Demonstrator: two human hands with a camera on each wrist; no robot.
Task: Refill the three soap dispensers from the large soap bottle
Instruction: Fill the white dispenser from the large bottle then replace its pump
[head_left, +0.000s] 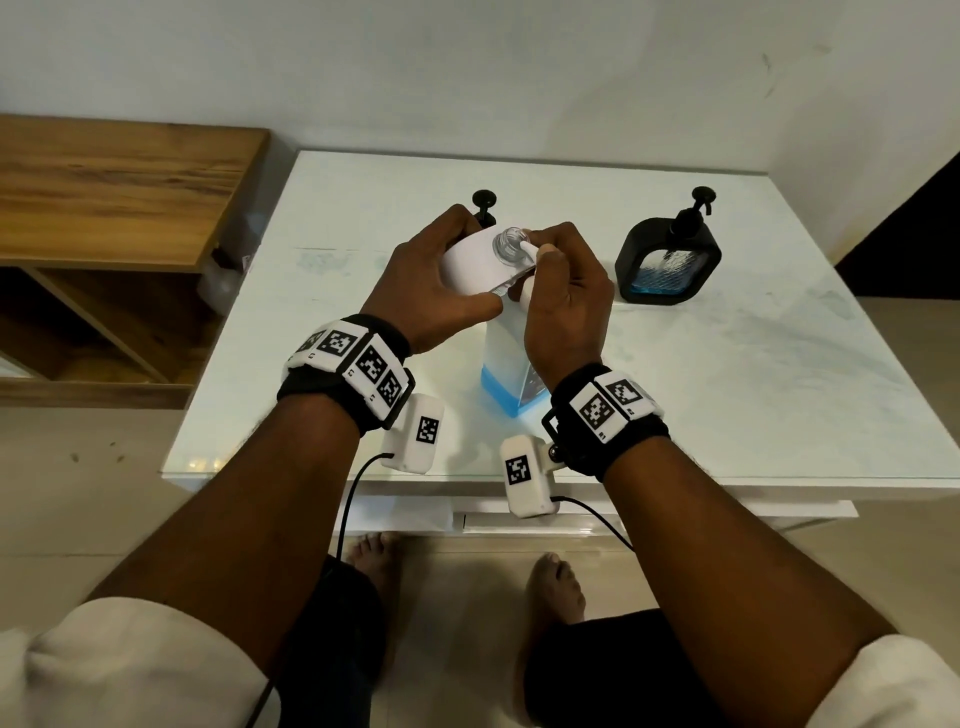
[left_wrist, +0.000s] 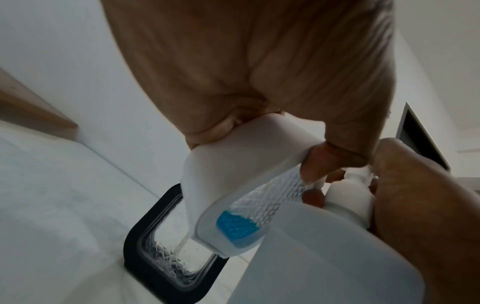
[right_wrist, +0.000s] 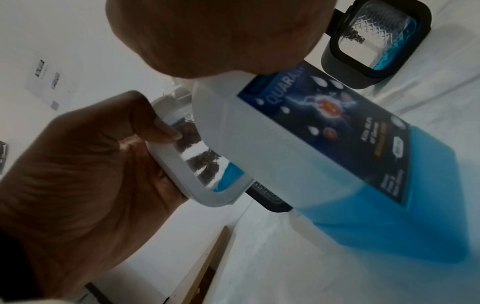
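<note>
Left wrist: black dispenser behind

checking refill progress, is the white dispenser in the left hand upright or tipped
Tipped. In the left wrist view the white dispenser leans in the left hand, its blue soap pooled in one lower corner; the head view shows its open neck without a pump.

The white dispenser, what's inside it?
A little blue soap sits in the bottom corner of the white dispenser, held tilted by the left hand. Its neck is open. Fingers cover part of its window.
</note>
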